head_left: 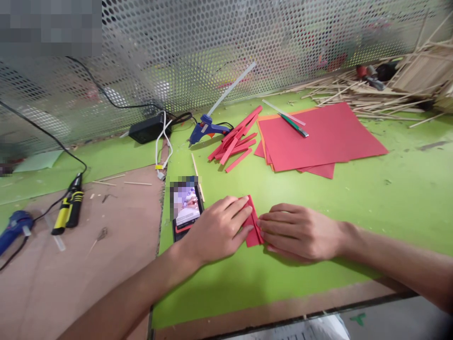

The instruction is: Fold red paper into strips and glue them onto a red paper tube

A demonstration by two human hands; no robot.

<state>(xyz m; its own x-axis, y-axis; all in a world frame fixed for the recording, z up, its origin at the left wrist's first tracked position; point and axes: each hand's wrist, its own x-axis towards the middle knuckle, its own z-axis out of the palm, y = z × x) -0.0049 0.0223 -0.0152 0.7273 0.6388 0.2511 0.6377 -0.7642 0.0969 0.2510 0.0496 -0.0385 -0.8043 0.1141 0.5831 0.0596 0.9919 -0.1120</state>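
Observation:
A small folded piece of red paper (pixel 253 237) lies on the green table top between both hands, with a crease running along its length. My left hand (pixel 221 229) rests on its left part, fingers stretched out and slightly spread over the paper. At the right edge, my right hand (pixel 300 232) has its fingers pressed together, the fingertips on the folded edge; its thumb is mostly hidden underneath. Beside my left wrist lies a phone (pixel 187 205) with a lit screen. Several narrow red paper strips (pixel 235 141) are heaped farther back.
Behind stand a blue glue gun (pixel 207 128) with a long glue stick, a black adapter (pixel 150 128) and a perforated metal screen (pixel 198 52). Red sheets (pixel 318 141) carry a green cutter (pixel 293 124). Thin wooden sticks (pixel 357 94) pile up back right; yellow-black pliers (pixel 71 208) lie left.

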